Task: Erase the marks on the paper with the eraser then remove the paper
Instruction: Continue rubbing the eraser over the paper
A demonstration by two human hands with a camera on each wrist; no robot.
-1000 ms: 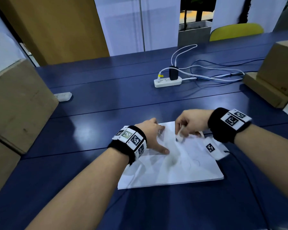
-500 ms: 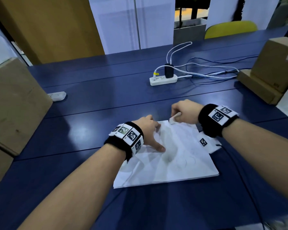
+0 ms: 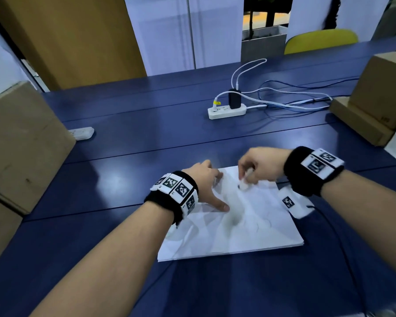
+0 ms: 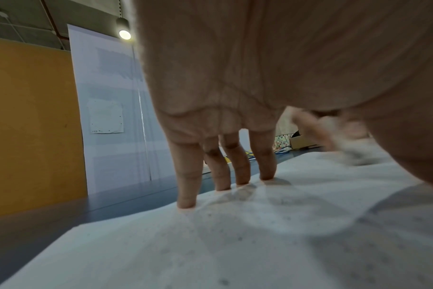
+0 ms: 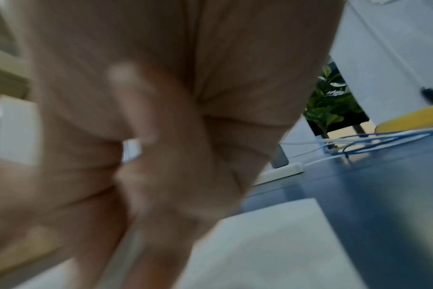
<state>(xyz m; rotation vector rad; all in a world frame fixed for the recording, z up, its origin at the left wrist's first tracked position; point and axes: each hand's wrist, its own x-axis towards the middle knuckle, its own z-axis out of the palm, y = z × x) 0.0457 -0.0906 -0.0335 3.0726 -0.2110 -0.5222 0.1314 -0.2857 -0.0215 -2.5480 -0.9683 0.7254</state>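
A white sheet of paper [image 3: 242,227] tops a thin stack on the blue table [image 3: 146,138], with faint pencil marks and a grey smudge near its middle. My left hand [image 3: 209,186] presses its straight fingers [image 4: 188,187] on the paper's [image 4: 235,244] far left part. My right hand [image 3: 258,165] pinches a small white eraser [image 3: 244,185] whose tip touches the paper near the far edge. In the left wrist view the eraser [image 4: 356,154] shows as a blur on the right. In the right wrist view the fingers [image 5: 146,156] are curled and blurred, hiding the eraser.
A white power strip [image 3: 226,110] with a black plug and cables [image 3: 284,97] lies beyond the paper. Cardboard boxes stand at the left [image 3: 21,145] and right [image 3: 380,92]. A second white strip [image 3: 81,133] lies by the left box. A yellow chair [image 3: 320,41] is behind the table.
My right hand has moved the eraser from the paper's far edge back toward me onto the sheet. The left hand stays pressed in place.
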